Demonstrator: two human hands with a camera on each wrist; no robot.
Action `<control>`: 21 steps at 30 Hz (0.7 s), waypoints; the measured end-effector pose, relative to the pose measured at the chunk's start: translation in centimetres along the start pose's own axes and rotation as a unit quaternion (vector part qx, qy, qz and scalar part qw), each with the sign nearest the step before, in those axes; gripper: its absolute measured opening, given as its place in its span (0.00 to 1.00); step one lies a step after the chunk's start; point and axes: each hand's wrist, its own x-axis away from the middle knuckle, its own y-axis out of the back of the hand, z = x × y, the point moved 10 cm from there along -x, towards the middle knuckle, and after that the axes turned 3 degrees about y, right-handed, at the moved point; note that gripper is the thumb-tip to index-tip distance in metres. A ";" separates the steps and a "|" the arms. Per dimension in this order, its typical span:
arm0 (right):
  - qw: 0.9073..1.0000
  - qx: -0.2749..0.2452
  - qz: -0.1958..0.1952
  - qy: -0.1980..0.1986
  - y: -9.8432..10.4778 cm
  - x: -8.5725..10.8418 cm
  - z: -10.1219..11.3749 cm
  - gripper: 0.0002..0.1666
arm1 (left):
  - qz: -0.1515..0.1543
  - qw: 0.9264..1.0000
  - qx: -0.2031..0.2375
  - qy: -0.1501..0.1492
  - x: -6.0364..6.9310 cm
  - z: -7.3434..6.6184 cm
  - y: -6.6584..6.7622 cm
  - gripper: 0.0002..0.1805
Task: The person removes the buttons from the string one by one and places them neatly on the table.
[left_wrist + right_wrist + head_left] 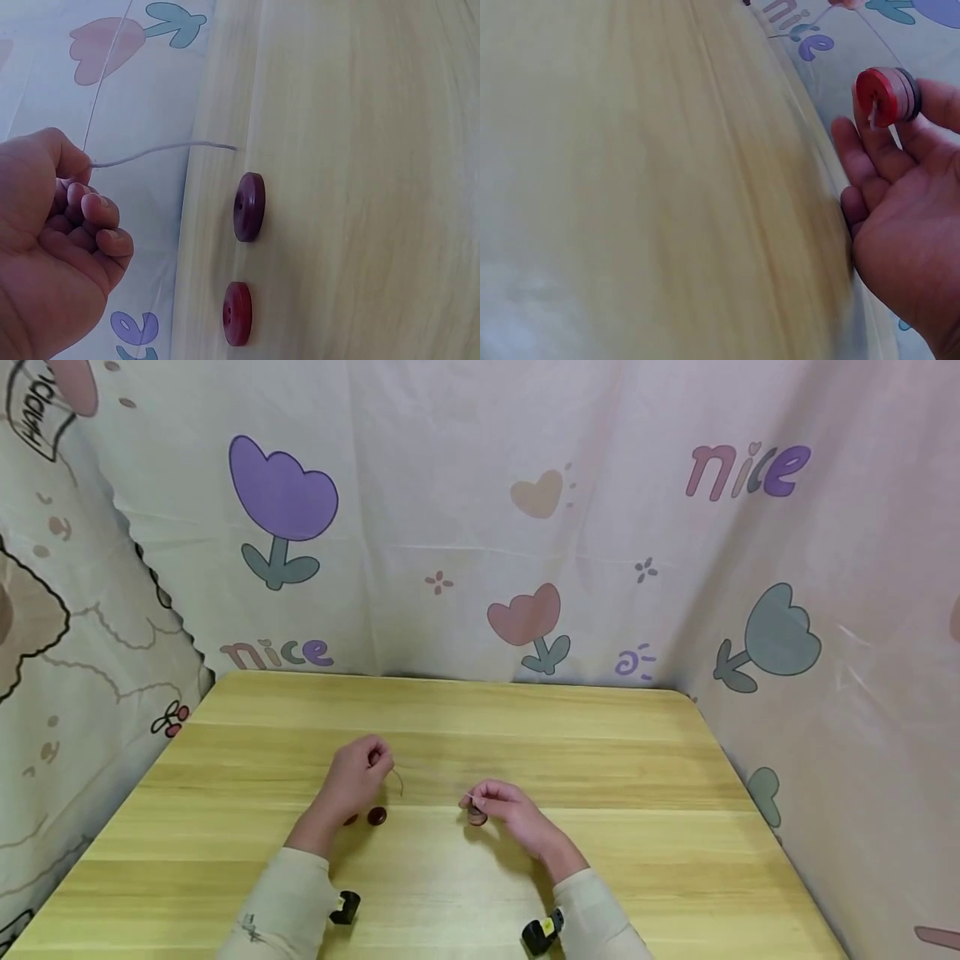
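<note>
My left hand (358, 774) (52, 240) pinches a thin pale thread (157, 151) between thumb and forefinger, its other fingers curled, above the table's left half. A loose end of thread sticks out past the fingertips. My right hand (517, 818) (907, 202) holds a small stack of round discs (476, 816) (885, 96), with a red face, pale middle and dark back, at its fingertips. Thread pokes out of the red face, and a taut strand leads away behind. Below the left hand, a dark red button (377, 816) (250, 208) and a redder one (350, 820) (238, 315) lie on the table.
The light wooden table (600, 743) ends at a printed cloth (420, 510) hanging behind it and at both sides. Black wrist cameras (345, 907) sit by both cream sleeves (285, 902).
</note>
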 end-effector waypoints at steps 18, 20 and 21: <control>0.999 0.010 0.039 -0.018 -0.3 0.5 -0.2 0.22 | -0.027 1.000 0.000 0.000 0.0 0.4 1.3 0.04; 0.999 0.018 0.040 -0.025 -0.3 0.5 -0.4 0.23 | -0.028 1.000 0.001 0.003 0.0 0.5 1.3 0.04; 0.999 0.022 0.040 -0.027 -0.4 0.6 -0.4 0.23 | -0.027 1.000 0.002 0.005 0.0 0.6 1.3 0.04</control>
